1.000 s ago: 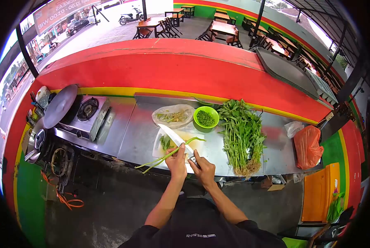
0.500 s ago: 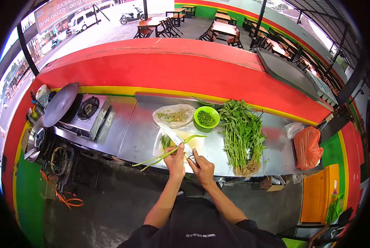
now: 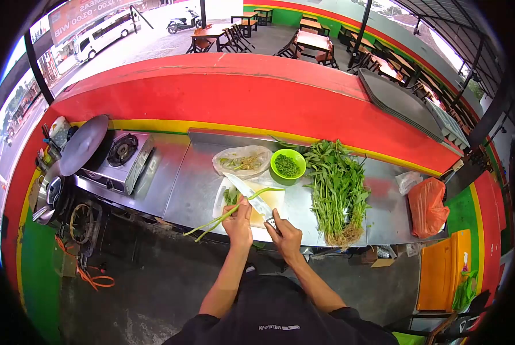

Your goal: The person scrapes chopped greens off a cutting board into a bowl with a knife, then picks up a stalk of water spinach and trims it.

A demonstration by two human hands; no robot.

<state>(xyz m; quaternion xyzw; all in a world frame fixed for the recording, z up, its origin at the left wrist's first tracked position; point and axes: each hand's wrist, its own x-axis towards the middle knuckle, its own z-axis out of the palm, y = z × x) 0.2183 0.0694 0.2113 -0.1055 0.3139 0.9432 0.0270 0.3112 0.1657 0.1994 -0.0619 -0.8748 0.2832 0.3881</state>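
Held in my left hand [image 3: 238,225] are long green stems [image 3: 214,222] that stick out to the left, with one stalk reaching up to the right. My right hand [image 3: 284,236] grips the handle of a kitchen knife [image 3: 249,193], whose wide blade points up and left across the stalk. Both hands are over the near edge of a white cutting board [image 3: 276,200] with green leaves [image 3: 231,196] on its left part. Behind the board are a clear plastic bag [image 3: 265,156] of trimmings and a green bowl [image 3: 299,179] of chopped greens.
A large bunch of leafy greens with roots [image 3: 339,192] lies on the steel counter [image 3: 183,184] at the right. Beyond it sits an orange plastic bag [image 3: 428,208]. A gas stove [image 3: 117,163] stands at the left, with a wok lid [image 3: 85,145] beside it. A red wall [image 3: 223,95] runs behind.
Both hands have shifted slightly; the left is a little lower and left, the right a little further right. More of the blade shows beside the stalk. Outside, a white van has moved.
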